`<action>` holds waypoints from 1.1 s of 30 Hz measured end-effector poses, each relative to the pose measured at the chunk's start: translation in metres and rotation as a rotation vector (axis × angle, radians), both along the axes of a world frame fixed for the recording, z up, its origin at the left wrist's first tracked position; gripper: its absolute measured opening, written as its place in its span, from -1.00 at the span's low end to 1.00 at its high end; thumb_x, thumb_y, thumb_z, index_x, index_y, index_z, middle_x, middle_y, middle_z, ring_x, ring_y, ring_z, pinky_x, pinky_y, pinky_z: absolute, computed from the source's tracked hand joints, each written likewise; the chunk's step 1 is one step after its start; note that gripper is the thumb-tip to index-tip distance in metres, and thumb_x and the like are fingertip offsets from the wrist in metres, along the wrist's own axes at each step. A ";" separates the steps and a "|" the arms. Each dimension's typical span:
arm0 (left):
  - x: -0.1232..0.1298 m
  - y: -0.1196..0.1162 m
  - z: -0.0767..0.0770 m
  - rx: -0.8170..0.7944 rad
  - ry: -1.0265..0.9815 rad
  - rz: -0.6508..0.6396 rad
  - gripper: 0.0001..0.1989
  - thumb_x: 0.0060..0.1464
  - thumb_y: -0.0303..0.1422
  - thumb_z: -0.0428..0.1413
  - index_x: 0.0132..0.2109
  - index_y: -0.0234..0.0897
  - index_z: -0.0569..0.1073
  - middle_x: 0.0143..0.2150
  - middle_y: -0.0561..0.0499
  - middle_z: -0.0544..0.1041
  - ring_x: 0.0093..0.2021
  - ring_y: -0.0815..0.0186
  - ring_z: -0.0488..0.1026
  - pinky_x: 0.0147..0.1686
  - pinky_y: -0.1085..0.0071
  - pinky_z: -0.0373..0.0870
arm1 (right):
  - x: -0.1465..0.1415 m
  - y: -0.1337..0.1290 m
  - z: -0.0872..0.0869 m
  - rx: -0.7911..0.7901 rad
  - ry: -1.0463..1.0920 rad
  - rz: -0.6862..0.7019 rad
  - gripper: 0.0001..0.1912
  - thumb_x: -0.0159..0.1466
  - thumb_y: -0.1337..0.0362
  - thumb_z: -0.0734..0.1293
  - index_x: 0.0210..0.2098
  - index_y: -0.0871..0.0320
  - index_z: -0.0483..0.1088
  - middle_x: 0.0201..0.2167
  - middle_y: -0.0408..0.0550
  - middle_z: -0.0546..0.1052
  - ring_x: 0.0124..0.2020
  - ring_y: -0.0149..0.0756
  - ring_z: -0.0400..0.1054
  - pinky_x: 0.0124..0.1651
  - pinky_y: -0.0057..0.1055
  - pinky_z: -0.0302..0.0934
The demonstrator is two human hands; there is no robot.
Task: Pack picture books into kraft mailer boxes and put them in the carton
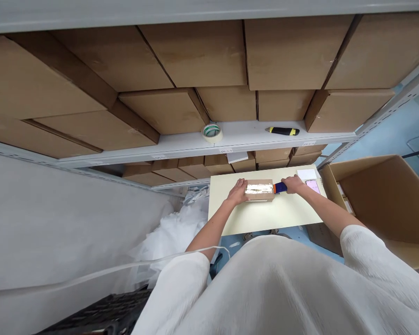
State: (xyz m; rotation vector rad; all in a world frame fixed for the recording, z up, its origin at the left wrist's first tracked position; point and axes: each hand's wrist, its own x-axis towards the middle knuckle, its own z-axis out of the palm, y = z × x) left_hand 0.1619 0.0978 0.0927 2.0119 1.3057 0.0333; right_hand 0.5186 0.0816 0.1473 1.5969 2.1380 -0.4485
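Head view: the carton (260, 197) lies on the pale desk (265, 219), long side running left to right, with a shiny silvery patch (259, 188) along its top; whether that is foil or glossy tape is hard to tell. At the carton's left end is the left hand (238, 191), fingers bent against the cardboard; I cannot tell whether it grips or only steadies. To the carton's right, the right hand (292, 184) is closed around a dark blue tool (280, 187), whose orange end is at the carton's right end; the tool's exact kind is too small to tell.

Further right of the carton, near the desk's edge, lie a phone (313, 186) with a lit screen and, just beyond it, a white card (306, 174). Beyond the carton stands a shelf (242, 132), its front edge bearing a tape roll (212, 133) and, to the right, a black and yellow cutter (282, 131) lying flat. Brown boxes (195, 53) stack behind them. Well right of the carton, past the desk, is a large open box (377, 200); to the carton's left, below the desk, white plastic (174, 232) is heaped.
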 end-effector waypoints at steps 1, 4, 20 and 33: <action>0.000 0.000 0.000 -0.002 0.001 -0.001 0.13 -0.07 -0.33 0.49 0.56 -0.19 0.14 0.67 -0.28 -0.05 0.67 -0.11 -0.23 0.58 0.05 -0.01 | -0.005 0.004 0.002 -0.005 -0.022 0.013 -0.51 0.06 0.34 0.53 0.00 0.02 0.50 -0.19 0.12 0.67 -0.15 0.04 0.57 0.09 -0.04 0.24; 0.001 -0.001 0.003 -0.010 0.034 -0.018 0.13 -0.03 -0.33 0.47 0.58 -0.16 0.09 0.68 -0.26 -0.08 0.68 -0.08 -0.26 0.58 0.06 -0.03 | -0.017 0.014 0.010 -0.057 -0.094 0.049 -0.49 0.07 0.36 0.52 0.03 0.06 0.52 -0.10 0.14 0.67 -0.07 0.05 0.57 0.14 -0.05 0.22; 0.006 -0.001 0.009 -0.020 0.132 -0.058 0.17 0.06 -0.31 0.45 0.62 -0.19 -0.05 0.69 -0.25 -0.18 0.68 -0.03 -0.32 0.60 0.11 -0.10 | -0.052 0.041 0.027 -0.263 -0.235 -0.017 -0.43 -0.06 0.45 0.53 0.00 0.25 0.59 -0.12 0.24 0.65 -0.09 0.06 0.59 0.01 -0.17 0.34; 0.006 -0.001 0.008 -0.034 0.101 -0.039 0.20 0.03 -0.28 0.47 0.62 -0.17 -0.05 0.69 -0.25 -0.19 0.68 -0.06 -0.34 0.61 0.08 -0.12 | -0.063 0.039 0.024 -0.168 -0.252 0.060 -0.43 0.02 0.48 0.53 0.06 0.23 0.56 0.03 0.29 0.64 0.07 0.11 0.56 0.21 -0.08 0.25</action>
